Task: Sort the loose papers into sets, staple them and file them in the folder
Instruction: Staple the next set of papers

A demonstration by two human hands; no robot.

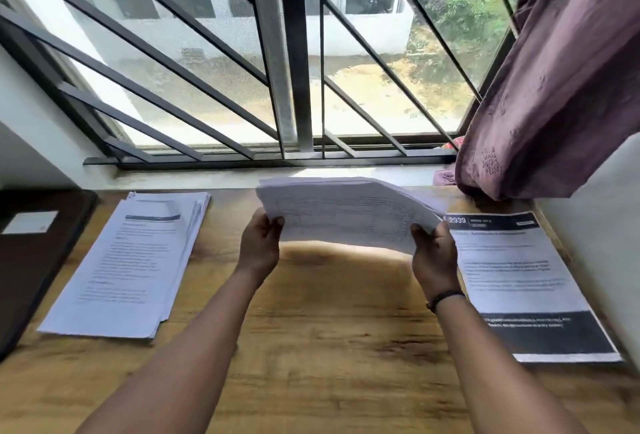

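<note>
Where the wooden tabletop (311, 347) meets its left edge lies a dark folder (31, 260), then a stack of printed papers (128, 260). At centre, the left hand (259, 243) and right hand (433, 253) hold a sheaf of papers (346, 215) raised above the tabletop (fingers pinching its lower corners). Rightmost lies a dark-banded sheet (519, 277), below a purple curtain (554, 87).

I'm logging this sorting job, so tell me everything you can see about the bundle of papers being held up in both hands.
The bundle of papers is a thick sheaf of white printed sheets, the print too blurred to read, though faint table lines show. It is held lengthwise above the wooden desk, in front of the window sill, bowed upward in the middle with its far edges fanned. The left hand has a grip on its left end and the right hand on its right end. It touches nothing else.
</note>
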